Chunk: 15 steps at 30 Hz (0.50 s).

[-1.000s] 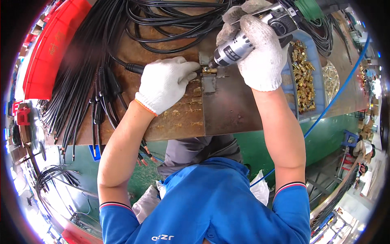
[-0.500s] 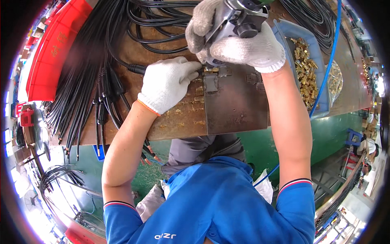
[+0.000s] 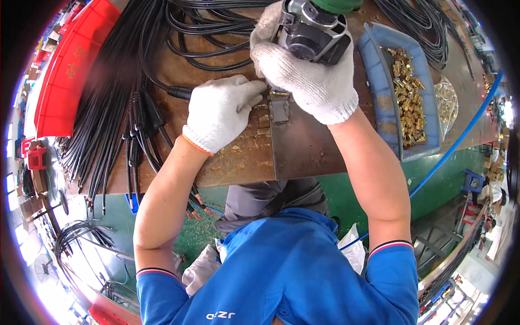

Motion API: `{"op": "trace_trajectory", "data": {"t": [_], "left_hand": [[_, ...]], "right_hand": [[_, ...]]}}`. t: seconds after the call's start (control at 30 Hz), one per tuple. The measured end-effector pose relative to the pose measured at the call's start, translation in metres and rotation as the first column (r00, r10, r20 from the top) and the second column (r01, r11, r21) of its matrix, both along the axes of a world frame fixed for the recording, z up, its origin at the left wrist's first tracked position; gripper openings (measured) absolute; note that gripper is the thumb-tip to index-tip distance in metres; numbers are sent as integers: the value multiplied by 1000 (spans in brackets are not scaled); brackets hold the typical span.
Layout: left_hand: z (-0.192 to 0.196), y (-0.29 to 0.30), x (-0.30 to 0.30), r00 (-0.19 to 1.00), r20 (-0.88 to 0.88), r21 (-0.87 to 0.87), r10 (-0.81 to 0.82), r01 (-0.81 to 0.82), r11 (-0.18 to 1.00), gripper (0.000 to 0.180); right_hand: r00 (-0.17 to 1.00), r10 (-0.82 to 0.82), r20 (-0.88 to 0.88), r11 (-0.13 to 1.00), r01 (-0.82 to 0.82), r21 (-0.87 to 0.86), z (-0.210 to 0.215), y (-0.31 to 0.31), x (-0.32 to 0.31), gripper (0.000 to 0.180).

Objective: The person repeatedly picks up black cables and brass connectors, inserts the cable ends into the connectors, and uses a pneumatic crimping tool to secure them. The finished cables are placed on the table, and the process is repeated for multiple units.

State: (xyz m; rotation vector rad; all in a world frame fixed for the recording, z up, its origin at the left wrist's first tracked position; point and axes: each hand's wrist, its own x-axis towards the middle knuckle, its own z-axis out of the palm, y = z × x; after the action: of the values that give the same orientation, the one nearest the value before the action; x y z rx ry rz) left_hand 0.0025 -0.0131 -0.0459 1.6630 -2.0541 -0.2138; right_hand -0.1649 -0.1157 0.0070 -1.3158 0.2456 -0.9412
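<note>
My left hand (image 3: 218, 114), in a white knit glove, is closed on a black cable (image 3: 177, 92) lying across the bench. Its fingertips point toward a small metal block (image 3: 279, 109) fixed at the edge of a dark steel plate (image 3: 309, 154). My right hand (image 3: 306, 76), also gloved, is wrapped round a power tool (image 3: 311, 35) with a silver and black body and a green end. The tool is held over the block, beside my left fingertips. The cable's end and the tool's working tip are hidden by the gloves and tool.
A blue bin (image 3: 387, 108) of brass fittings (image 3: 409, 103) stands on the right beside a clear bag (image 3: 447, 108). Bundled black cables (image 3: 114, 92) hang over the bench's left edge, next to a red bin (image 3: 70, 70). A blue hose (image 3: 460, 138) crosses the right side.
My right hand and the tool have shifted left and tilted, covering the brass piece by my left fingertips. The blue hose has swung outward to the right. My left hand stays nearly still.
</note>
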Motion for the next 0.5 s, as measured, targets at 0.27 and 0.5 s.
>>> {"op": "trace_trajectory", "data": {"t": [0.27,0.5], "left_hand": [[-12,-4,3,998,-20,-68,-52,51,996,30],[-11,-3,2,999,13,-72,-35,36,997,26]], "right_hand": [[998,-52,22,998,51,41,-19,-3,1,20],[984,-157,-79,982,148,-116,-3,5,0,30]]}}
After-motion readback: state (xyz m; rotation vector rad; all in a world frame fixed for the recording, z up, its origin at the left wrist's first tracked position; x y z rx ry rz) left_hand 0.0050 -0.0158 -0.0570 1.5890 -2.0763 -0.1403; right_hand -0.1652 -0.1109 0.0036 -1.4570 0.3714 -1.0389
